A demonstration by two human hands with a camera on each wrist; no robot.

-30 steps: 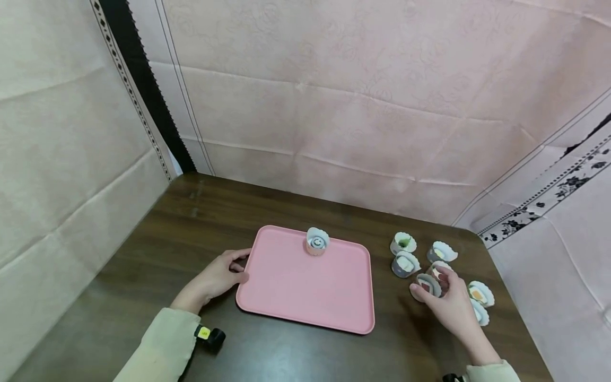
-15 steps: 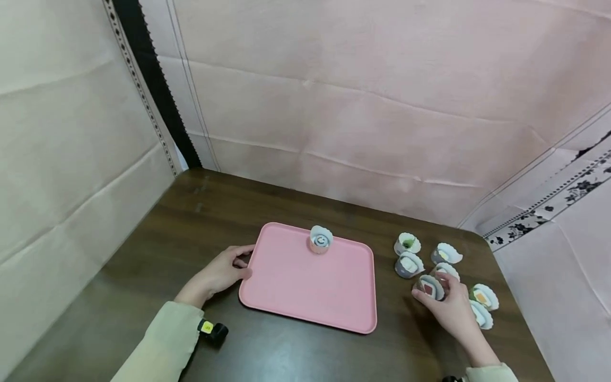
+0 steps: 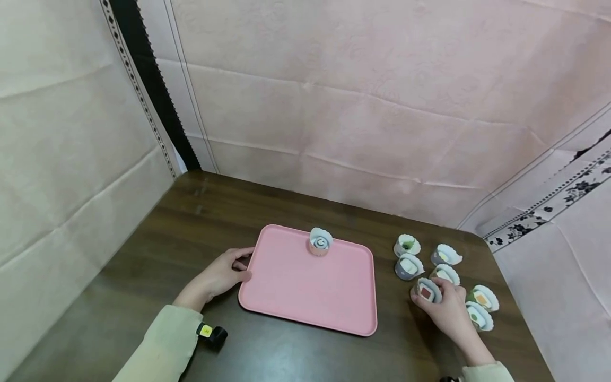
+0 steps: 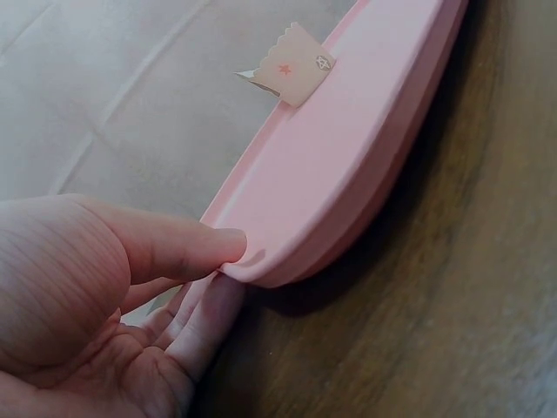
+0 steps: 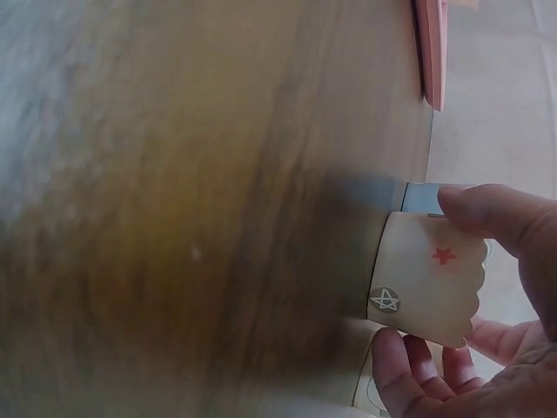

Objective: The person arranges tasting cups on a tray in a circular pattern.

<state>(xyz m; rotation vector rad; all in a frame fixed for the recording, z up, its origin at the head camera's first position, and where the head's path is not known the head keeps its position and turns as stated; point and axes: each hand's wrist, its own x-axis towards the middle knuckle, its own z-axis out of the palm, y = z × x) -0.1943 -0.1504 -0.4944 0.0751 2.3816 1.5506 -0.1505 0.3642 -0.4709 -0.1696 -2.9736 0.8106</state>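
My left hand [image 3: 219, 276] pinches the left rim of a pink tray [image 3: 305, 297]; in the left wrist view the thumb lies on top of the rim and the fingers beneath. One paper baking cup [image 3: 320, 243] with a swirl inside stands near the tray's far edge. To the right of the tray, my right hand [image 3: 450, 313] grips another paper baking cup [image 3: 426, 292], which has a dark red square inside. Seen from the right wrist, this scalloped paper baking cup [image 5: 422, 270] with a red star sits between thumb and fingers, at or just above the table.
Several other paper baking cups surround the right hand: a green-filled cup [image 3: 407, 245], a pale cup [image 3: 408, 266], and a cup [image 3: 479, 315] close beside the wrist. The brown table [image 3: 215, 212] ends at hanging pale cloth [image 3: 334, 132].
The right hand has shifted the held baking cup slightly left and nearer, away from the cup behind it. The left hand stays on the tray rim. The head view has shifted a little.
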